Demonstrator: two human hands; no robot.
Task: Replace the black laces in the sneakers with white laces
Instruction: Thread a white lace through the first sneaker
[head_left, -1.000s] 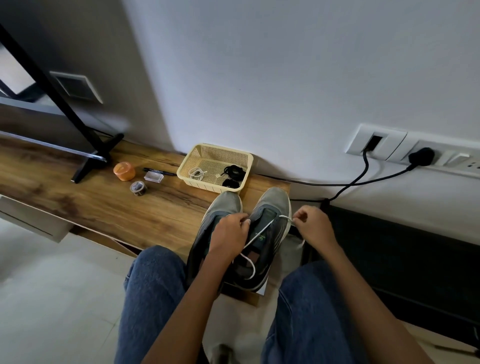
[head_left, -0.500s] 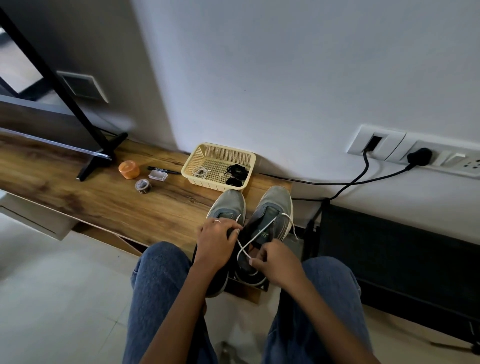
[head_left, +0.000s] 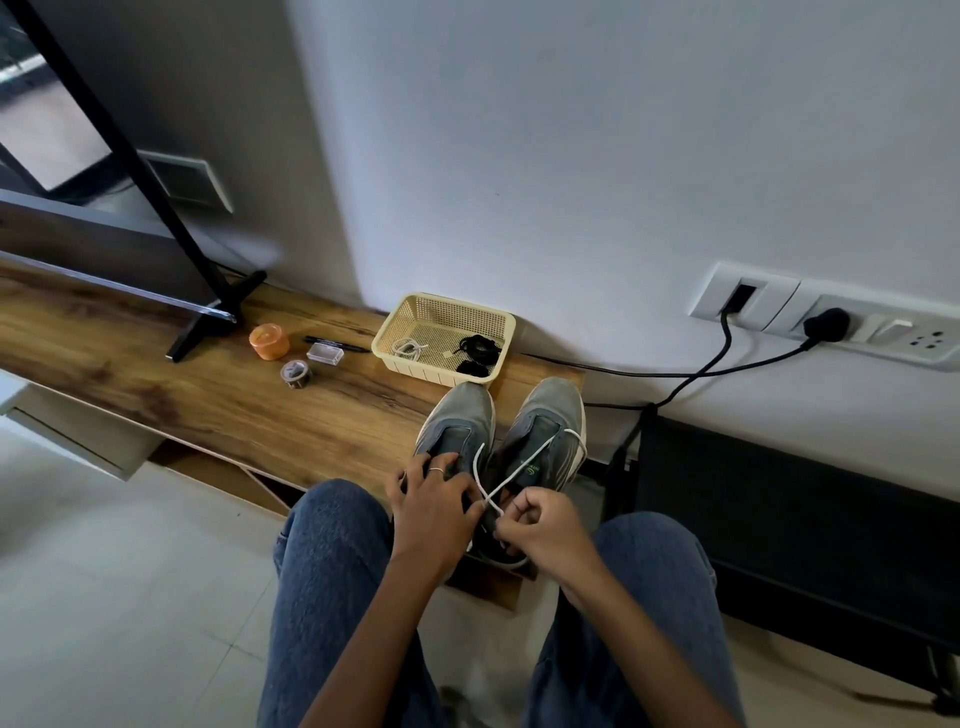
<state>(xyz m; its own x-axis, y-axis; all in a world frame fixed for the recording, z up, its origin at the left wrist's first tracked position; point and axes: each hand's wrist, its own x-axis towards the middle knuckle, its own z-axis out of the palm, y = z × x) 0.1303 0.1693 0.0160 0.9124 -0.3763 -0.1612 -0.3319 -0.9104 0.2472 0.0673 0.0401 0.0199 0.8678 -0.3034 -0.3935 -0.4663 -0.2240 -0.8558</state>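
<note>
White lace (head_left: 524, 470) runs through the right sneaker (head_left: 540, 441), its two ends crossing just in front of the tongue. We pinch one end in the curled fingers (head_left: 511, 525) of our right hand (head_left: 540, 530). Our left hand (head_left: 434, 501) rests on the left sneaker (head_left: 457, 426), its fingers bent over the opening; whether they hold the other end we cannot tell. Both sneakers stand side by side on the wooden tabletop (head_left: 208, 395), toes toward the wall. Just beyond the toes sits a cream basket (head_left: 441, 306) with a coiled white lace (head_left: 408, 348) and black laces (head_left: 478, 351). Left of the basket lie a pen (head_left: 332, 343), a clear box (head_left: 324, 353), a tape roll (head_left: 296, 373) and an orange tub (head_left: 268, 340).
</note>
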